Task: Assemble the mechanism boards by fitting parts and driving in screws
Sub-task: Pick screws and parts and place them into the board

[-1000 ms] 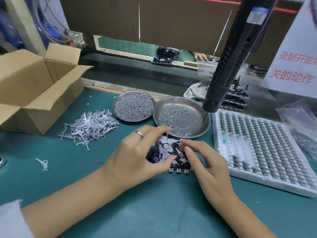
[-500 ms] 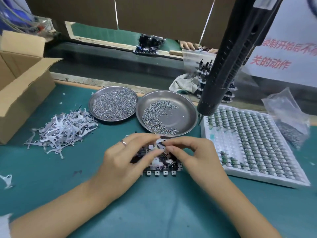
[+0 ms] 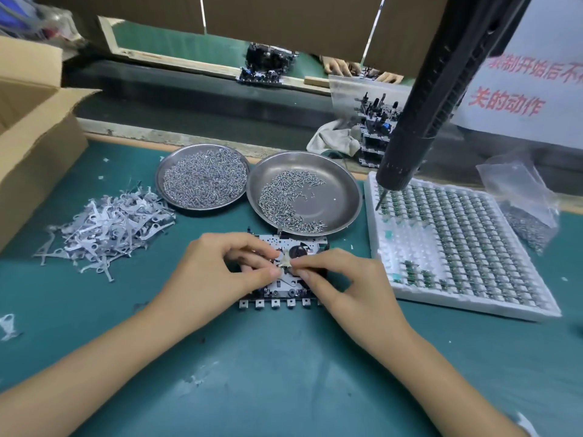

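Both hands (image 3: 217,272) (image 3: 344,285) curled over the mechanism board (image 3: 293,247), fingertip grips on one small metal part (image 3: 286,261).

I saw a bench covered by a teal mat (image 3: 284,373). On it lay the mechanism board (image 3: 293,244), with two steel dishes just behind: the left dish (image 3: 167,171) full of screws, the right dish (image 3: 344,197) partly filled. A heap of grey stamped levers (image 3: 104,225) sat to the left, a cardboard box (image 3: 34,159) beyond it, a stray lever (image 3: 8,326) near the left edge. A white tray of small components (image 3: 457,241) lay on the right, beside a clear plastic bag (image 3: 520,197).
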